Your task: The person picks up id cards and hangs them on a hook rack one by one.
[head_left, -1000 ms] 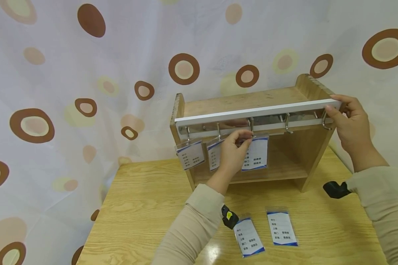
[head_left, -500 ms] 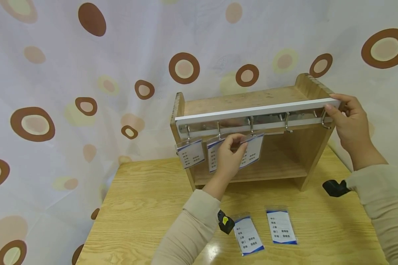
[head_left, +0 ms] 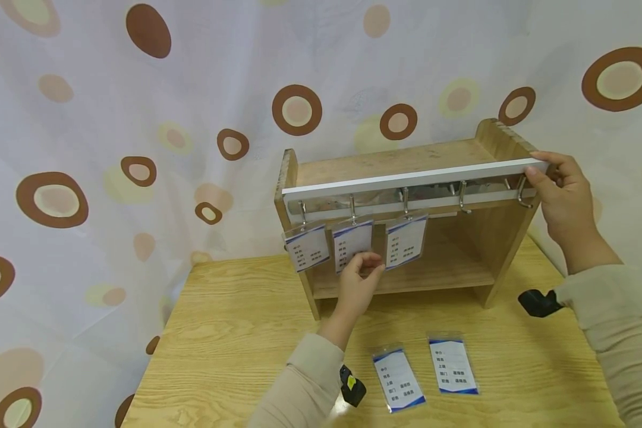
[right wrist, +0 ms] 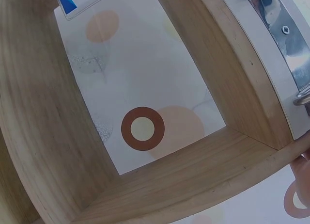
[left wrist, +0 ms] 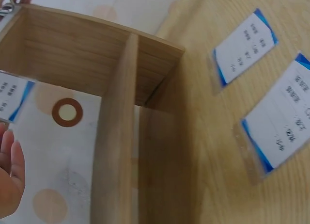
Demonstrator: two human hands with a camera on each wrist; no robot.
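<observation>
My left hand (head_left: 358, 282), fingers loosely curled and holding nothing, is just below the hanging name badges. Its fingertips overlap the lower edge of the middle badge (head_left: 349, 242) in the head view. To the right, another badge (head_left: 406, 241) hangs a little tilted from the third hook; the leftmost badge (head_left: 307, 248) hangs from the first. All three are clear sleeves with white, blue-edged cards. My right hand (head_left: 567, 205) grips the right end of the white hook rail (head_left: 406, 179), thumb in front and fingers over the top. The rail runs along the front of a wooden shelf (head_left: 438, 156).
Two bare hooks, the fourth hook (head_left: 462, 197) and the fifth, are at the rail's right. On the wood-grain table (head_left: 235, 321) before the shelf lie two more badges, the left one (head_left: 399, 380) and the right one (head_left: 453, 367). A patterned curtain (head_left: 192, 71) is behind.
My left hand has let go of the badge on the third hook and moved down and left. That badge now hangs free, slightly turned. The right hand stays on the rail.
</observation>
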